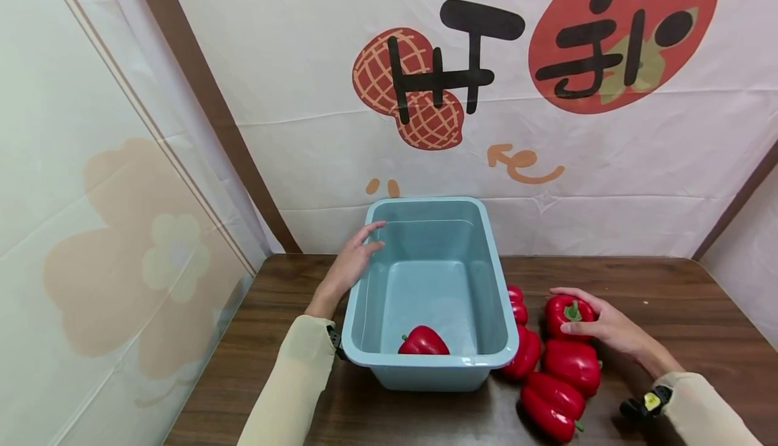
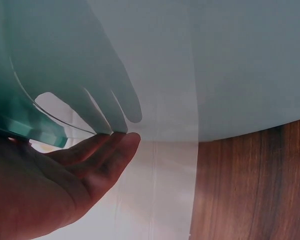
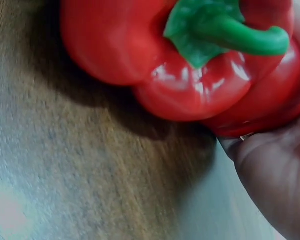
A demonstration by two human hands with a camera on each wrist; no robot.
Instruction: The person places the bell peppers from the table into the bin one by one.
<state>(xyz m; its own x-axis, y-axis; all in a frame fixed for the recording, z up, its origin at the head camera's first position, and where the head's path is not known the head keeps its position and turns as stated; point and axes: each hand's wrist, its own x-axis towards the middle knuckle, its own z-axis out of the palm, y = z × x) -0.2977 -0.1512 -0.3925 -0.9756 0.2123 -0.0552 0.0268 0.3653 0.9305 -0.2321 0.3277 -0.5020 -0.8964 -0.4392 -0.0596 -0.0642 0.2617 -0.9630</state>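
My left hand [image 1: 351, 262] holds the left rim of a light blue plastic tub [image 1: 430, 361], with thumb and forefinger over the edge. In the left wrist view, the other fingers [image 2: 115, 157] lie against the tub's outer wall. One red bell pepper [image 1: 424, 342] lies inside at the near end, partly hidden by the front rim. To the right of the tub, my right hand [image 1: 614, 330] grips another red bell pepper [image 1: 562, 311], its green stem facing up, thumb on the near side. A bell pepper's curved stem [image 3: 240, 35] fills the top of the right wrist view.
More red bell peppers [image 1: 554, 405] sit in a cluster between the tub and my right hand, some partly behind the tub's right wall. All stand on a dark wooden table [image 1: 255, 358]. A printed cloth [image 1: 316, 155] hangs along the back and left.
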